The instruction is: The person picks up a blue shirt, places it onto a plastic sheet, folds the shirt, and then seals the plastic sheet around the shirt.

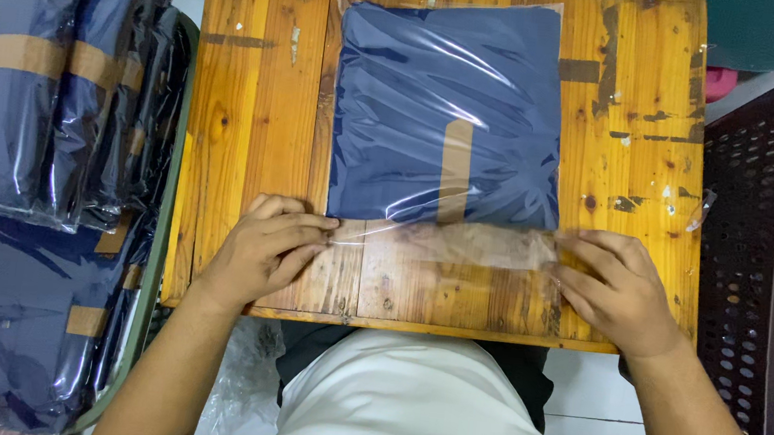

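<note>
Pressing flat the clear flap point(459, 243) of a glossy bag holding folded navy cloth point(448, 111).
Left hand point(263, 249) and right hand point(619, 289) apart, fingers seemingly flat at flap ends, on scuffed wooden surface point(255, 122).

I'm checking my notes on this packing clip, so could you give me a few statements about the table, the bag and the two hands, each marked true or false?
1. A folded navy blue garment in a clear plastic bag lies on the orange-brown wooden table. True.
2. The left hand is lifted well above the table. False: it rests on the tabletop, fingertips at the near left end of the bag's open flap.
3. The right hand presses the flap's right end. True.
4. The flap is already folded over the garment. False: it lies flat toward the person, unfolded.
5. A stack of similar bagged navy garments sits to the left of the table. True.
6. A white perforated basket stands on the right. False: the perforated plastic basket is dark brown.
</note>
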